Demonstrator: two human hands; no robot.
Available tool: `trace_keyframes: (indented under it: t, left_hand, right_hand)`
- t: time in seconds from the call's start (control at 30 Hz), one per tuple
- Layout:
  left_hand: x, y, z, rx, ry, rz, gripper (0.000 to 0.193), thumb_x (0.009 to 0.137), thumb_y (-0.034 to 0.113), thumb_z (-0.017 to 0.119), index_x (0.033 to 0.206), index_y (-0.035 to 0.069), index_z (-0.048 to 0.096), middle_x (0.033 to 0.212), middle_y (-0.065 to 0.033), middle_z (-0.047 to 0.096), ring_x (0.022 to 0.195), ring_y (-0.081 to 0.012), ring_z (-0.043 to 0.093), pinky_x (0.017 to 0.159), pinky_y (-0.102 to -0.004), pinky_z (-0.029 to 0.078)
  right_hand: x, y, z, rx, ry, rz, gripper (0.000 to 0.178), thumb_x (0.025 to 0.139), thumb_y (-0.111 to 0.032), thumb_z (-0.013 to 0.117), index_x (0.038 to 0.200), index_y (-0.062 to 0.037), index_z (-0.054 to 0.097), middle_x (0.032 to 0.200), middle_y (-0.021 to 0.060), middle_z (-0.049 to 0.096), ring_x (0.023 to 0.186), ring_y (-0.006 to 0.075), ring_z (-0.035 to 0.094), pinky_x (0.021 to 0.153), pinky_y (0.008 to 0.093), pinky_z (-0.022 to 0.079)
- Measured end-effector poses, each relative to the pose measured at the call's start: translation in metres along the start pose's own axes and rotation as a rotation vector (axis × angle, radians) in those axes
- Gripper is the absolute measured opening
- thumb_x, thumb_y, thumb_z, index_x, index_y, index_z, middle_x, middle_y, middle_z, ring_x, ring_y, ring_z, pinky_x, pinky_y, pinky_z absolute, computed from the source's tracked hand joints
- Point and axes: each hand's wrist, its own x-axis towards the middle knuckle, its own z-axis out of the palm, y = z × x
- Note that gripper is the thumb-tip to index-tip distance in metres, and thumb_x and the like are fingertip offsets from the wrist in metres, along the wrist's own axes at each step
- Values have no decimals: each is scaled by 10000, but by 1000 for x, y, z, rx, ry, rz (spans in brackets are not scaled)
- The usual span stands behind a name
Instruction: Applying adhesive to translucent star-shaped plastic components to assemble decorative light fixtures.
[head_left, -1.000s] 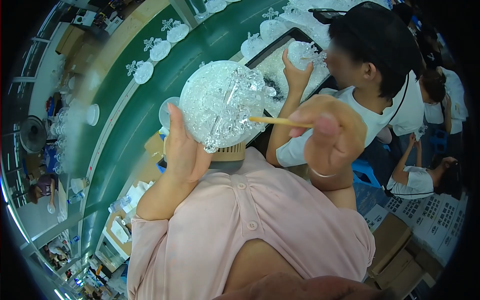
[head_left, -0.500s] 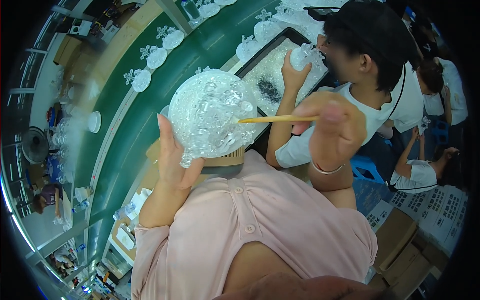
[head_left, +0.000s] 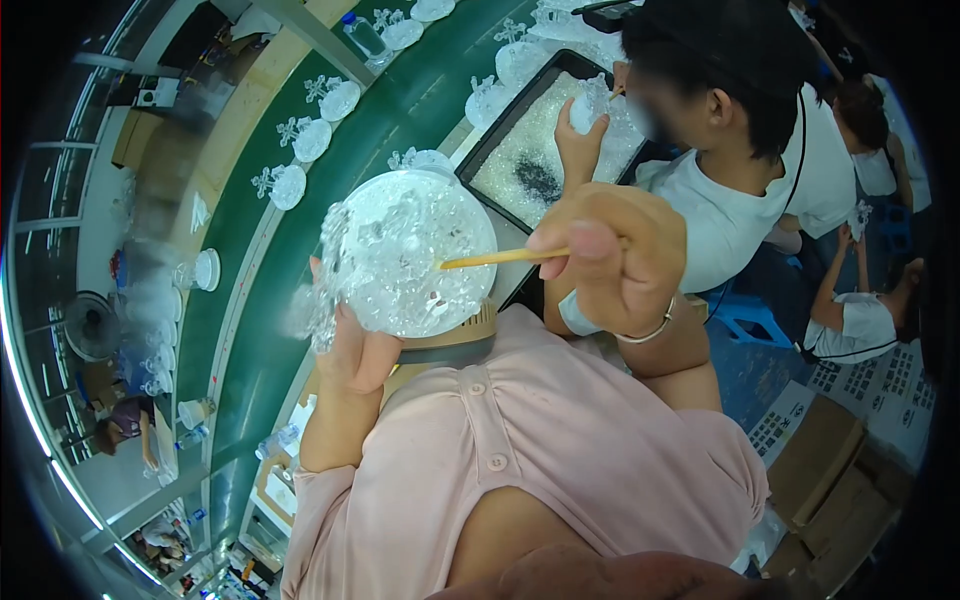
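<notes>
My left hand [head_left: 362,358] holds up a round, white, glittery disc-like piece [head_left: 425,235] from below and its near left edge, some fingers hidden behind it. Clear, bumpy plastic decoration [head_left: 328,265] sticks out on its left side, partly smeared by motion. Between the thumb and fingers of my right hand [head_left: 620,262] is a thin yellow wooden stick [head_left: 500,258]. Its tip meets the face of the disc, or sits just over it. Below the disc shows a tan device with slots [head_left: 472,328].
A green conveyor belt [head_left: 235,270] curves past on the left, carrying several round pieces with clear snowflake-like tops [head_left: 312,140]. At the upper right, a black tray [head_left: 478,196] holds clear granules. A co-worker's hand [head_left: 580,145] holds a similar piece over it. Cardboard boxes [head_left: 818,455] stand lower right.
The disc has turned in my left hand, bringing its clear decoration round to the left side. My right hand and the stick have shifted left and slightly down.
</notes>
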Motion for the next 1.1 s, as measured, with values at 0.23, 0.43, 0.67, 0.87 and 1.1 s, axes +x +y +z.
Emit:
trace_keyframes:
  t: [0.23, 0.43, 0.67, 0.87, 1.1]
  left_hand:
    - [3, 0, -4, 11, -70, -17, 491, 947, 341, 265, 1343, 52, 284, 1378, -157, 307, 1264, -331, 298, 1056, -472, 220]
    - [4, 0, -1, -86, 72, -1, 566, 922, 441, 319, 1349, 72, 274, 1372, -156, 315, 1245, -342, 319, 1034, -504, 232]
    - [2, -2, -1, -134, 44, 15, 556, 924, 427, 325, 1348, 70, 279, 1384, -161, 291, 1266, -351, 282, 1041, -518, 214]
    - [4, -1, -2, -125, 75, 31, 529, 928, 391, 335, 1341, 64, 289, 1384, -159, 293, 1268, -353, 279, 1049, -520, 200]
    - [18, -3, 4, -144, 154, -15, 506, 940, 351, 266, 1352, 57, 269, 1403, -151, 264, 1287, -341, 249, 1067, -504, 158]
  right_hand:
    - [1, -3, -9, -72, -15, -106, 263, 894, -176, 447, 719, -16, 560, 554, 49, 541, 462, 178, 540, 462, 266, 436]
    - [0, -1, -10, 5, 26, -146, 210, 866, -139, 480, 703, -22, 541, 591, 58, 560, 485, 195, 549, 474, 287, 454]
    - [-3, 8, -6, 145, 127, -123, 190, 824, -103, 523, 668, -1, 555, 597, 93, 551, 483, 231, 542, 451, 296, 432]
    - [-1, 12, -11, 88, 15, -127, 225, 835, -138, 531, 670, 13, 551, 593, 100, 546, 492, 242, 546, 447, 291, 429]
    - [-4, 19, -9, 67, 63, -97, 236, 859, -145, 505, 674, -8, 557, 584, 75, 548, 475, 213, 536, 439, 276, 422]
